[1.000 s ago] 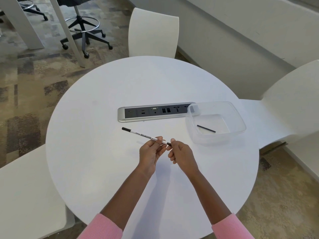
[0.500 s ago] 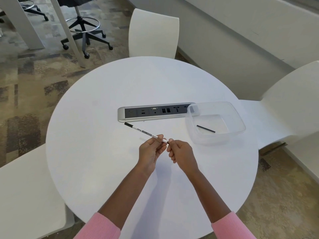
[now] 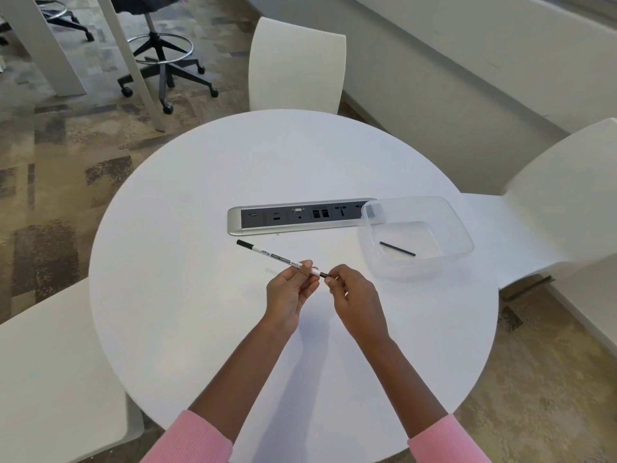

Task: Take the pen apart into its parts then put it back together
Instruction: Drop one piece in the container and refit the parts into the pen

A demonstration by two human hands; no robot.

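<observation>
A slim white marker pen (image 3: 272, 254) with black printing and a black far end is held above the round white table (image 3: 200, 295). My left hand (image 3: 289, 292) grips the pen's near part, with the barrel pointing away to the upper left. My right hand (image 3: 350, 295) pinches the pen's black near end (image 3: 323, 274) between fingertips. A thin black rod-like pen part (image 3: 397, 248) lies inside a clear plastic tub (image 3: 457, 228) to the right of my hands.
A silver power and data socket strip (image 3: 300, 219) is set into the table behind the pen, its right end under the tub. White chairs stand at the far side (image 3: 297, 65), the right (image 3: 561, 202) and the near left (image 3: 50, 362). A wheeled stool (image 3: 163, 58) stands beyond.
The pen's far end has swung slightly up and away toward the socket strip. Both hands kept their hold and lifted a little.
</observation>
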